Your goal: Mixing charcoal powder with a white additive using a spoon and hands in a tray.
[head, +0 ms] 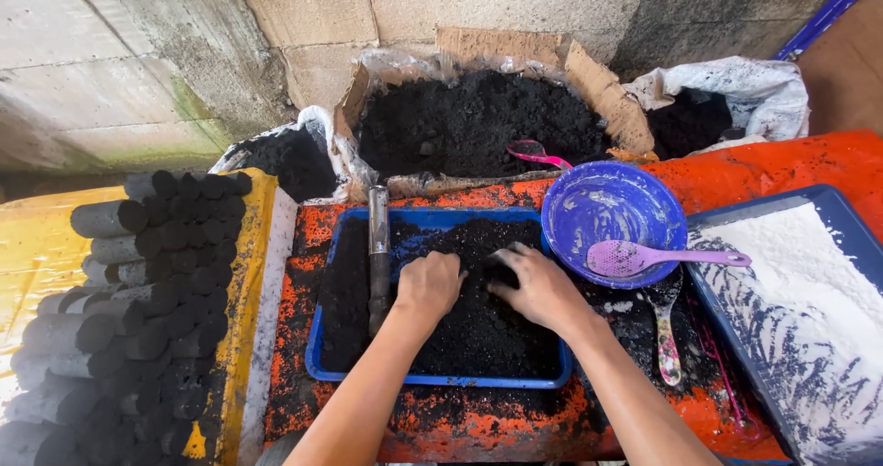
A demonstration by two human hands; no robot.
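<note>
Both hands, the left hand [429,284] curled in a loose fist and the right hand [538,287] spread flat, press into the black powder [478,333] heaped in the blue tray [317,356], where a hard shove could spill it onto the orange worktop [441,425].

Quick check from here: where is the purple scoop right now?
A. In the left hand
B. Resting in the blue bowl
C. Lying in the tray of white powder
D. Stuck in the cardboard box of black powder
B: the purple scoop lies across the blue bowl, its handle over the rim; neither hand holds it.
</note>
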